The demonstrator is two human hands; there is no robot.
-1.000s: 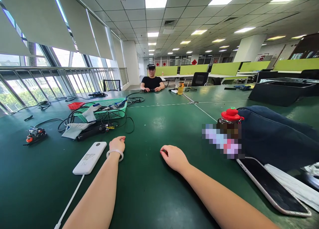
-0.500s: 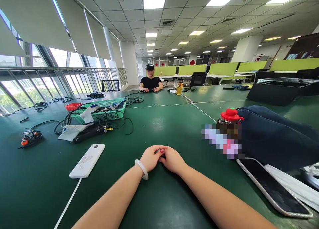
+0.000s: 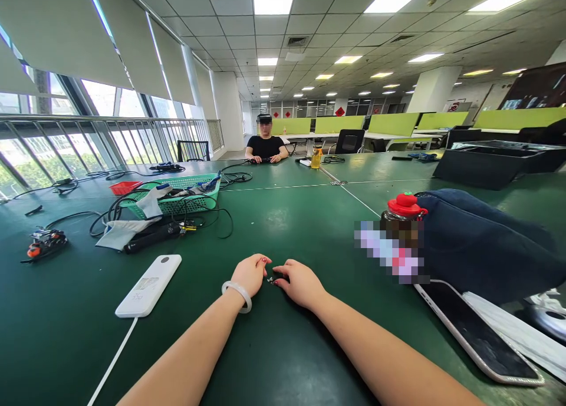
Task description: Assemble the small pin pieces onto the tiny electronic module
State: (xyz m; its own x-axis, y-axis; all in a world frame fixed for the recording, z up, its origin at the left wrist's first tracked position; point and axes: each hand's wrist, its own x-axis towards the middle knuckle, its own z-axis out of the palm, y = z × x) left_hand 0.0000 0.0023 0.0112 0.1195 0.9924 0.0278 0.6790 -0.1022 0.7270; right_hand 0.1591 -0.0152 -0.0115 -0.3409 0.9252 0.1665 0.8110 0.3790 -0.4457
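My left hand (image 3: 248, 276), with a white bangle (image 3: 239, 294) at the wrist, rests above the green table left of centre. Its thumb lies against the curled fingers, and whatever may be between them is hidden. Facing it from the right is my right hand (image 3: 300, 283), thumb and index finger apart with nothing visible between them. A tiny shiny object (image 3: 270, 280) lies in the gap between both hands, close to the right thumb tip; it is too small to name.
A white power bank (image 3: 149, 285) with a cable lies left, beyond it a green basket (image 3: 194, 202) with cables. On the right are a phone (image 3: 480, 329), a dark blue bag (image 3: 481, 241) and a red-lidded jar (image 3: 404, 205). Another person (image 3: 265, 145) sits across the table (image 3: 283, 217).
My hands were together with fingers touching; now they are apart, the left having moved left. The tiny shiny object has come into sight between them. The view has shifted slightly.
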